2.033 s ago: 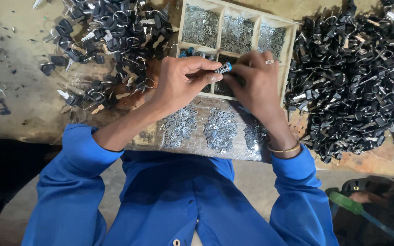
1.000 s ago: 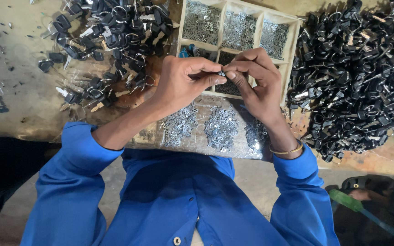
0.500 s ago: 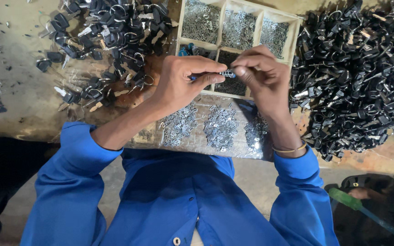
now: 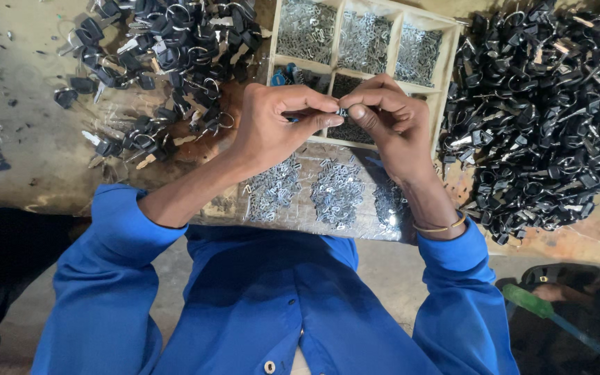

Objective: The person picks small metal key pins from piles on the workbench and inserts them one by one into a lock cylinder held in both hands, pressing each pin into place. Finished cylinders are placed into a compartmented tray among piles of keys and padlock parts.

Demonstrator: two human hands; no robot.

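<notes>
Desk (image 4: 43, 146): worn, stained brown surface, scratched.
Floor (image 4: 383, 267): bare grey concrete, visible below the desk edge.
Light: even, soft, without hard shadows.

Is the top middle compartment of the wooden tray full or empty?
Full: the top middle compartment of the wooden tray is heaped with small silvery metal pieces, its floor hidden.

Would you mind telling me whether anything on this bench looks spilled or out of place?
Nothing looks damaged. The only loose scatter is a few black-headed keys strayed from the left pile onto the stained benchtop. Both hands, left hand and right hand, pinch a small part over the divided wooden tray.
</notes>
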